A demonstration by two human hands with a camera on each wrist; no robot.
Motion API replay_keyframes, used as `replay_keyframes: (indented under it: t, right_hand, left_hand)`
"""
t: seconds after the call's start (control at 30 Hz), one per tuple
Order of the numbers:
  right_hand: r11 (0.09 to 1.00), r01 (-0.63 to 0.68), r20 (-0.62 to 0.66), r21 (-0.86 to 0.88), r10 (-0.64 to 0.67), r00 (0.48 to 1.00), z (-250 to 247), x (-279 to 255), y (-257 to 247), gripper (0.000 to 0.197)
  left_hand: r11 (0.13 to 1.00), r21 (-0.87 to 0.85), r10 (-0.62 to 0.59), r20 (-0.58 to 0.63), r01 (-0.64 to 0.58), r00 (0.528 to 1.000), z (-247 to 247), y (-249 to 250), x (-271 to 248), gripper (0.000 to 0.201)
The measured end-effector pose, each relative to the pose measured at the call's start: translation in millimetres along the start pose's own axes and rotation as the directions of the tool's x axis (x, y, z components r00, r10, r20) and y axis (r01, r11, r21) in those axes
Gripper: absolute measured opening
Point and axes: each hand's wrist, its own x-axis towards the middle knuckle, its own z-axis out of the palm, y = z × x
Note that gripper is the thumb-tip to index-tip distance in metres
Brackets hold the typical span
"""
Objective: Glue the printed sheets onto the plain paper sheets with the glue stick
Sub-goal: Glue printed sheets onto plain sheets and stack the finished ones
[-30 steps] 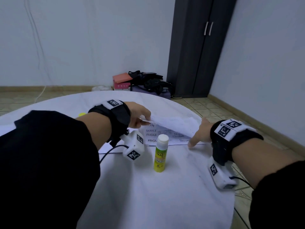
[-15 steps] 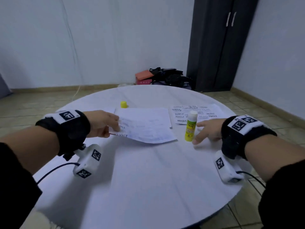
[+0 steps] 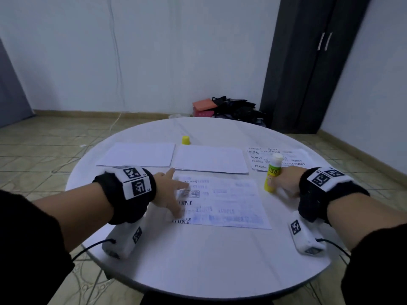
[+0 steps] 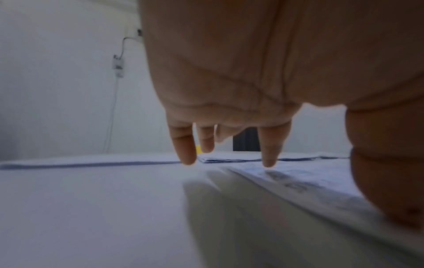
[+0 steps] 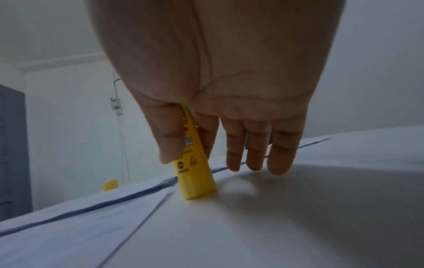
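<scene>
Now that the printed sheet [image 3: 222, 203] lies flat near the front edge of the bench [image 3: 198, 265], where half a second ago the left hand [image 3: 169, 194] held it by its left edge, it is ready to receive glue; the print shows only faintly, so I judge it lies face down. The left hand rests on its left part with straight, spread fingers [image 4: 185, 148] and grips nothing. The right hand [image 3: 288, 181] has moved onto the glue stick [image 3: 273, 172], which stands upright just beside the sheet's right far corner; thumb and forefinger pinch its yellow body, the other fingers are straight. Its white top is uncovered, and the yellow cap [image 3: 186, 140] stands apart, toward the far edge.

By count: one glue stick, one cap, two plain paper sheets [image 3: 209, 159] side by side behind the printed sheet, and a small pile of more printed sheets [image 3: 295, 156] at the right edge, whose number I cannot tell.
</scene>
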Motion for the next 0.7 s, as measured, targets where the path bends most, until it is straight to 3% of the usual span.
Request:
replay_keyframes:
  t: [0.13, 0.27, 0.43, 0.57, 0.7]
  right_hand:
    - [0.994, 0.109, -0.072, 0.005, -0.108, 0.992, -2, -8, -22, 0.022]
    - [0.945, 0.325, -0.168, 0.035, -0.315, 0.934, -3, -10, -60, 0.029]
    - [0.833, 0.470, -0.264, 0.292, -0.402, 0.877, 5, -19, -112, 0.027]
    - [0.788, 0.514, -0.269, 0.338, -0.442, 0.855, 22, -22, -147, 0.012]
    - [0.798, 0.505, -0.179, 0.329, -0.472, 0.863, 39, -21, -167, 0.031]
  left_hand:
    - [0.995, 0.050, 0.084, 0.037, -0.086, 0.996, 7, -7, 8, 0.076]
    - [0.989, 0.060, 0.132, 0.029, -0.133, 0.991, 7, -5, 9, 0.076]
    - [0.980, 0.124, 0.156, 0.002, -0.155, 0.988, 6, -6, 8, 0.073]
    - [0.978, 0.141, 0.151, 0.017, -0.152, 0.988, 5, -8, 6, 0.075]
    - [0.977, 0.129, 0.167, 0.015, -0.168, 0.986, 4, -7, 4, 0.074]
